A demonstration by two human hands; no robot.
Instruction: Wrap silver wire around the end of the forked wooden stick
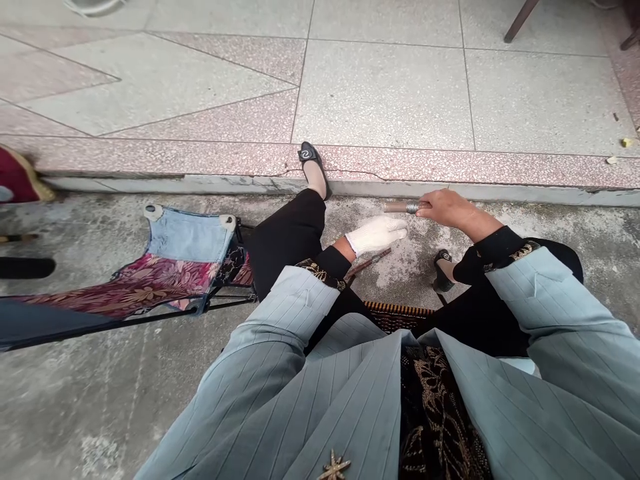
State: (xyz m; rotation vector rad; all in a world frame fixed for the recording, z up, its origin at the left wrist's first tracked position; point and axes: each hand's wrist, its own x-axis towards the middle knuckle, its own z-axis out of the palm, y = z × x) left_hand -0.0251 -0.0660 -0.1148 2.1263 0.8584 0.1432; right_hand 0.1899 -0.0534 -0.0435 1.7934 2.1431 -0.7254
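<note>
My left hand (377, 235), in a white knit glove, is stretched out over the ground between my knees. Its fingers point right and nothing shows in them. Bare and closed, my right hand (447, 208) grips one end of a short brown stick (395, 207) with silvery wire wound around it. The free end of this stick points left, just beyond the gloved fingertips. A thin reddish-brown rod (373, 261) lies aslant just below the glove; whether the glove touches it I cannot tell.
A woven seat edge (399, 311) shows between my thighs. To the left stands a folding chair (170, 277) with flowered and denim cloth. Ahead, a low step edge (240, 185) borders the tiled floor (383, 100). A dark red object (20, 177) is at far left.
</note>
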